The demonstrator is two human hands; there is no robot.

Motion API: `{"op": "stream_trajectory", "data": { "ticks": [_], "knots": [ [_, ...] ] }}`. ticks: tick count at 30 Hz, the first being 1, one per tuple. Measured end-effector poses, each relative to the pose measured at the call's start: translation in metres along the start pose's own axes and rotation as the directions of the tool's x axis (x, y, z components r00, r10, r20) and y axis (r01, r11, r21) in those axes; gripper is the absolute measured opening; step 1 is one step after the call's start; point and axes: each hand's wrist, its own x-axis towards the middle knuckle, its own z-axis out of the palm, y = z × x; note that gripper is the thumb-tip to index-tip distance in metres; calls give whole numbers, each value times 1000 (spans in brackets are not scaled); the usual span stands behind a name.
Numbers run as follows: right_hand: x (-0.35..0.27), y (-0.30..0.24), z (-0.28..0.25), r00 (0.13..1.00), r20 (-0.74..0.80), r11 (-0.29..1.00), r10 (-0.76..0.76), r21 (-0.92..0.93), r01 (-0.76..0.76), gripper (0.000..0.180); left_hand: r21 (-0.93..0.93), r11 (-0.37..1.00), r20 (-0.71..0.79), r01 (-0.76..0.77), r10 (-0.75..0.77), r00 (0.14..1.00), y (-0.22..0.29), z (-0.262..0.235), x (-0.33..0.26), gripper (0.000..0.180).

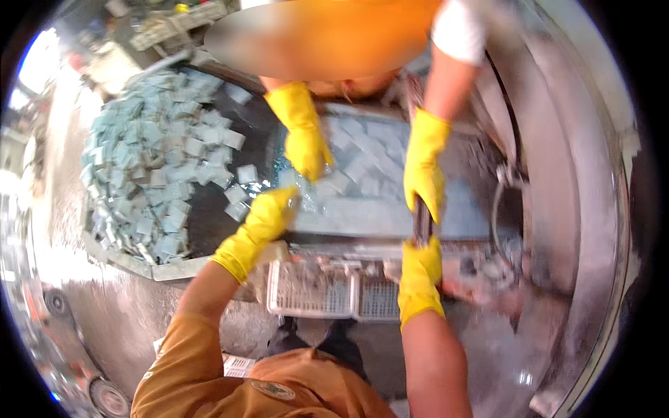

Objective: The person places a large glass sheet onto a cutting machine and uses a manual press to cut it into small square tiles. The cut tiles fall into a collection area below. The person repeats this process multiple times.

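My left hand (262,219), in a yellow rubber glove, is at the near edge of a wet work surface, its fingers drawn together and blurred; what they hold, if anything, is hard to make out. Glassy, shiny bits lie just beyond the fingertips. My right hand (420,275), gloved in yellow too, is closed around the near end of a dark brown bar (422,221). Across from me, a co-worker's gloved hand (425,167) is on the same bar farther along. The co-worker's other hand (301,136) reaches down beside pale square tiles (366,157) on the surface.
A big heap of pale blue-green square tiles (150,153) covers the left end of the table, with loose tiles (237,202) toward the middle. Two white plastic baskets (311,291) sit below the near edge. A thin hose (496,216) curves at the right, before a long pale trough (557,160).
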Motion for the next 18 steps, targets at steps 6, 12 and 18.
{"op": "stream_trajectory", "data": {
  "ticks": [6, 12, 18],
  "knots": [
    [-1, 13, 2, 999, -34, 999, -36, -37, 35, 53, 441, 878, 95, 187, -253, 963, 2, -9, -3, 37],
    [-2, 13, 17, 995, -68, 997, -70, -49, 66, 55, 561, 787, 105, 257, -376, 921, 19, 56, -8, 27],
    [4, 10, 5, 999, 48, 999, -3, 34, 2, 49, 354, 893, 123, 279, -340, 932, 36, 9, 4, 13]
  ]
}}
